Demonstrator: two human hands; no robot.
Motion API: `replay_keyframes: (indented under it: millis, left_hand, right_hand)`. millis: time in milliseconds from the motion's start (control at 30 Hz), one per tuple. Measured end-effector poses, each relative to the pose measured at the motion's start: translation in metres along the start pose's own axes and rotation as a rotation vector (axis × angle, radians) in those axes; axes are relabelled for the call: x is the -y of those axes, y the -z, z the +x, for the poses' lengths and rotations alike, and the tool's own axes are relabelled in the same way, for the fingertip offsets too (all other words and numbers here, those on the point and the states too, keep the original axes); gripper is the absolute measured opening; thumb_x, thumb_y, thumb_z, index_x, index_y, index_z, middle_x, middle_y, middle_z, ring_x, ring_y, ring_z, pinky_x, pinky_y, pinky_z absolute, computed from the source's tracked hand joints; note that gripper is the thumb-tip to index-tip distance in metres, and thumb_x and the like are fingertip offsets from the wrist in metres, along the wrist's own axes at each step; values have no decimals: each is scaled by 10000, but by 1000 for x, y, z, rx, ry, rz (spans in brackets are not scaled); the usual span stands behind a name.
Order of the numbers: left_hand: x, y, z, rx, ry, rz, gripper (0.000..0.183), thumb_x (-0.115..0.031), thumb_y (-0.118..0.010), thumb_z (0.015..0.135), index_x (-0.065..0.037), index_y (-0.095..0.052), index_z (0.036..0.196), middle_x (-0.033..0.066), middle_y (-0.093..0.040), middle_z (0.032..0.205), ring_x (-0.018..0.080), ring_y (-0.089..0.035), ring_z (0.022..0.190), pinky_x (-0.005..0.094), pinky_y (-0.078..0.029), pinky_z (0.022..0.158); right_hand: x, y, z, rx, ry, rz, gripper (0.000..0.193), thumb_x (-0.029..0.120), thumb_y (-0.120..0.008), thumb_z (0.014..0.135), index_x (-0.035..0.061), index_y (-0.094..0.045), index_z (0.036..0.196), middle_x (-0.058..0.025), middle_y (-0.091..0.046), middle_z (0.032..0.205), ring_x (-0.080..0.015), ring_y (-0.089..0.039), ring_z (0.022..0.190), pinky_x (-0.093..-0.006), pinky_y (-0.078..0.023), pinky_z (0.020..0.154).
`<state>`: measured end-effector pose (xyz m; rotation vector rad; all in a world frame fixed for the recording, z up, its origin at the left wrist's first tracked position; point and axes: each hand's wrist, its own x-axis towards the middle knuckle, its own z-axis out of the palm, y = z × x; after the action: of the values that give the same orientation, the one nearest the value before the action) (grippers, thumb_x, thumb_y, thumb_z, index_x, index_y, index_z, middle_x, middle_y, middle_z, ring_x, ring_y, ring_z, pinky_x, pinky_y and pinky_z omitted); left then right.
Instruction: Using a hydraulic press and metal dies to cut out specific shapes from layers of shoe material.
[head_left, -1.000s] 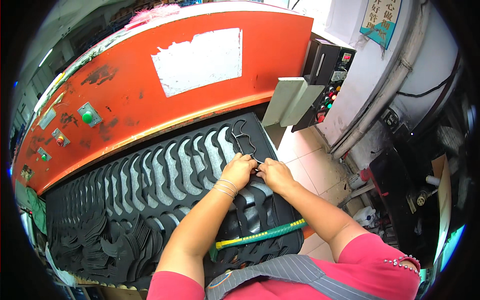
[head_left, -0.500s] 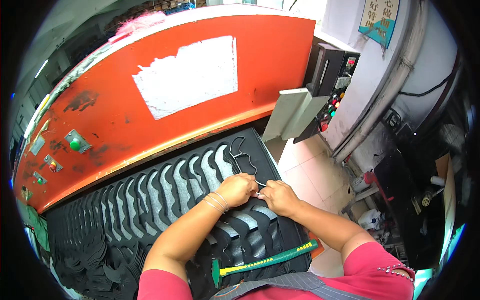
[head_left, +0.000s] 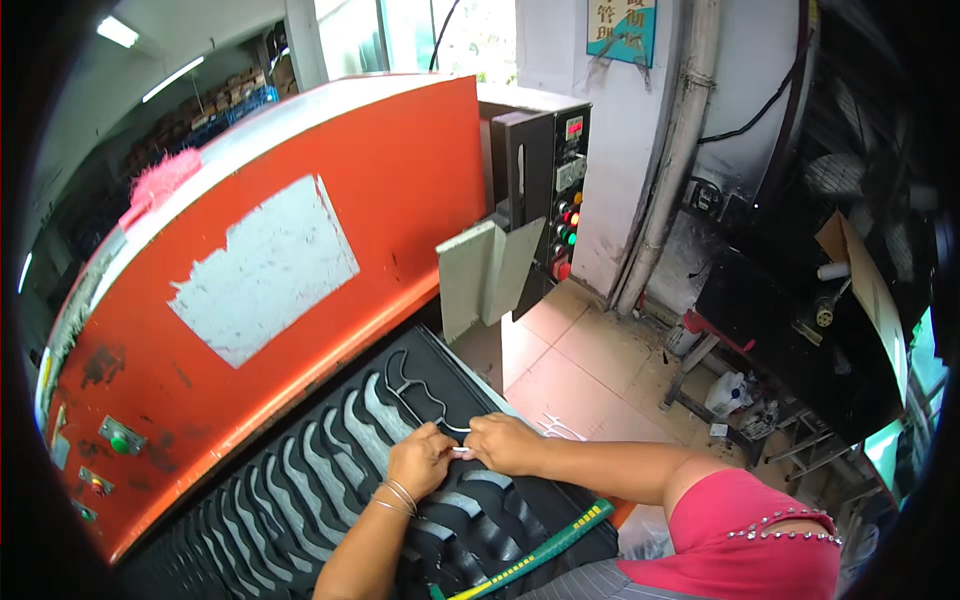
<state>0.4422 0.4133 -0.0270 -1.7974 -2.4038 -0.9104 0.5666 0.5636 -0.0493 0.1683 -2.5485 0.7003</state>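
Observation:
Both my hands meet over the right end of a black foam sheet (head_left: 449, 375) cut into wavy strips. My left hand (head_left: 421, 460), with thin bracelets at its wrist, has its fingers pinched together. Against it, my right hand (head_left: 505, 444) pinches too. A small white piece (head_left: 461, 450) shows between the fingertips; its kind is too small to tell. Just beyond the hands lies a thin, curved metal cutting die (head_left: 402, 384), its near end running up to my fingers. Nearer my body rests a hammer with a green and yellow handle (head_left: 545, 553); its head is hardly visible.
An orange machine (head_left: 420, 170) with push buttons stands along the far left side. Behind the sheet is a bent metal plate (head_left: 490, 265) beside a dark control box (head_left: 545, 160) with lit buttons. On the right are a tiled floor (head_left: 590, 365) and a cluttered dark table (head_left: 775, 330).
The view has swung right and up, so the machine and sheet sit farther left and lower. My hands stay pinched together near the die; the small white piece still shows between them.

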Motion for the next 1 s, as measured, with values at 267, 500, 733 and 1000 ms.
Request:
replay_keyframes:
  millis: [267,500,733,1000]
  left_hand:
    - [4,39,30,-75,-146,-162,132,-138,-780,707,-54,-693,761,85,-571,712,264,-572,699,347,-466,638]
    - [1,5,-14,-73,96,-222,386,-93,-756,747,-79,-628,1110,139,-541,1126,298,-586,968,362,-498,854]
    - [-37,48,-41,-355,553,-1042,480,-179,-670,898,-16,-486,1311,62,-550,1194,136,-561,984,286,-466,849]
    - [-62,21,-75,-344,728,-1387,537,-329,-577,959,-9,-430,1366,84,-530,1236,143,-541,1035,287,-429,877]
  right_hand:
    - [15,43,42,-66,23,100,202,196,-605,860,43,-594,727,-150,-538,766,-343,-577,758,-443,-461,694]
    - [-1,9,7,36,74,-9,99,163,-667,828,74,-638,860,-95,-524,801,-299,-561,782,-399,-447,722]
    - [22,59,58,-38,-225,305,157,180,-624,838,29,-659,812,-148,-578,809,-330,-601,791,-386,-482,702]
    - [51,65,-11,-111,-204,497,79,81,-628,857,13,-627,815,-79,-552,775,-184,-549,702,-296,-446,659]
